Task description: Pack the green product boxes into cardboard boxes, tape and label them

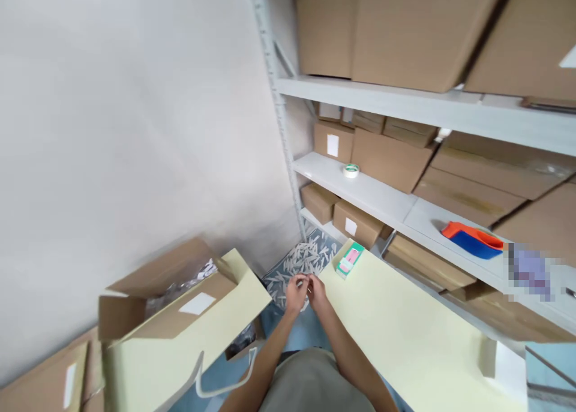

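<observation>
My left hand and my right hand meet in front of my body, fingers pinched together. Between them shows a thin pale sliver, too small to name. Beneath and beyond them, many small white strips lie scattered over a dark surface low down in the corner. To the right of my hands, a small green and pink box lies near the corner of a pale yellow table.
An open cardboard box with clear plastic inside stands on another pale yellow table at left. Grey shelves with cartons rise at right, holding a tape roll and orange-blue cloth. A white box is at lower right.
</observation>
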The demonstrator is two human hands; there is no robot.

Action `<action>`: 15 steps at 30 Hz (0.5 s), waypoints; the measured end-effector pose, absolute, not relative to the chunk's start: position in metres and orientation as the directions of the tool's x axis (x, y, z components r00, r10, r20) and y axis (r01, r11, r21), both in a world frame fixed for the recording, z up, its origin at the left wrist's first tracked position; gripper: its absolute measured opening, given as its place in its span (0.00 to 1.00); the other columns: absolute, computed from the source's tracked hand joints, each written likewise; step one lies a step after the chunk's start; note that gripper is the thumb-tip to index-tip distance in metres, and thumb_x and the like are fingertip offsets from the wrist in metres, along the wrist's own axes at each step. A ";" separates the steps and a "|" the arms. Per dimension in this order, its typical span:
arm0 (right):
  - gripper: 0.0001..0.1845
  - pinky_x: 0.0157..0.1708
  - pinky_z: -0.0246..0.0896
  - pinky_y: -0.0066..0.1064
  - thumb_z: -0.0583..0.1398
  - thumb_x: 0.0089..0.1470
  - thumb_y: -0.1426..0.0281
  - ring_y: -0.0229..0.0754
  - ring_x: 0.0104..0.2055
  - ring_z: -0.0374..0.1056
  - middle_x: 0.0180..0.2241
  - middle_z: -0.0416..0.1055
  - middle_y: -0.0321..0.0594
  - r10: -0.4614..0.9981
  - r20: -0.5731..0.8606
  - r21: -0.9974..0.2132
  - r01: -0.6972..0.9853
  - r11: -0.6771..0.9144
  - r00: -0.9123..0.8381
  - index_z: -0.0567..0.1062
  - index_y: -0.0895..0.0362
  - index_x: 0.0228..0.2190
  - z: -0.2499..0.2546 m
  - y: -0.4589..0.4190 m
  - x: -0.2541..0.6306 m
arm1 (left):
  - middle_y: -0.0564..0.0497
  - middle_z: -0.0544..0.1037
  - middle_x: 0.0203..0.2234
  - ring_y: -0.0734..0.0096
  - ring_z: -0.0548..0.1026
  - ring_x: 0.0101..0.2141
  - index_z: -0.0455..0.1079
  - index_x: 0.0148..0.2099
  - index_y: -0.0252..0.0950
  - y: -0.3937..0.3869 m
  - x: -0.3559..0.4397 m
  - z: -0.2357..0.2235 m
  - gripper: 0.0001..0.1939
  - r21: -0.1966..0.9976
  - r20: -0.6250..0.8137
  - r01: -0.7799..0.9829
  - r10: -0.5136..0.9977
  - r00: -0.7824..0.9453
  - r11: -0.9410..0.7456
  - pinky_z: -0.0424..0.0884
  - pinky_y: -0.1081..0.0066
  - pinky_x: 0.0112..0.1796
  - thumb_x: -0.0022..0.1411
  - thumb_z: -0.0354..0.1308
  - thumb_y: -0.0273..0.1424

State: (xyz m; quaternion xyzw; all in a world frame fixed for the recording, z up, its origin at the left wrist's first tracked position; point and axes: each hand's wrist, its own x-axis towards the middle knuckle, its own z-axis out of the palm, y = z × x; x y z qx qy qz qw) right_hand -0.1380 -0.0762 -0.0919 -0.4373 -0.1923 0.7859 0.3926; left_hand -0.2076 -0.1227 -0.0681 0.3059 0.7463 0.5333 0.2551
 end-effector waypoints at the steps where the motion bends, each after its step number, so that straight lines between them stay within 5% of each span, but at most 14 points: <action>1: 0.13 0.40 0.75 0.34 0.69 0.48 0.58 0.48 0.41 0.80 0.28 0.78 0.32 0.778 -0.527 -0.650 -0.427 -0.628 -0.341 0.71 0.48 0.27 -0.088 -0.087 -0.155 | 0.43 0.84 0.41 0.52 0.83 0.47 0.78 0.36 0.40 -0.134 -0.221 -0.065 0.07 0.959 -0.042 0.174 0.717 -0.696 0.225 0.77 0.51 0.57 0.60 0.64 0.38; 8: 0.12 0.42 0.77 0.37 0.67 0.50 0.56 0.50 0.46 0.81 0.30 0.80 0.36 0.663 -0.527 -0.696 -0.177 -0.695 -0.532 0.73 0.48 0.30 -0.073 -0.196 -0.279 | 0.41 0.87 0.43 0.51 0.84 0.48 0.81 0.34 0.40 -0.254 -0.334 -0.043 0.08 0.994 -0.087 -0.039 0.500 -0.862 0.106 0.78 0.53 0.55 0.56 0.63 0.37; 15: 0.06 0.50 0.73 0.29 0.66 0.50 0.64 0.41 0.46 0.80 0.37 0.83 0.34 0.512 -0.554 -0.689 0.017 -0.724 -0.657 0.76 0.49 0.32 -0.082 -0.311 -0.363 | 0.43 0.87 0.39 0.55 0.83 0.42 0.79 0.29 0.41 -0.375 -0.421 -0.044 0.05 0.956 -0.267 -0.290 0.271 -0.925 -0.048 0.79 0.53 0.53 0.52 0.63 0.35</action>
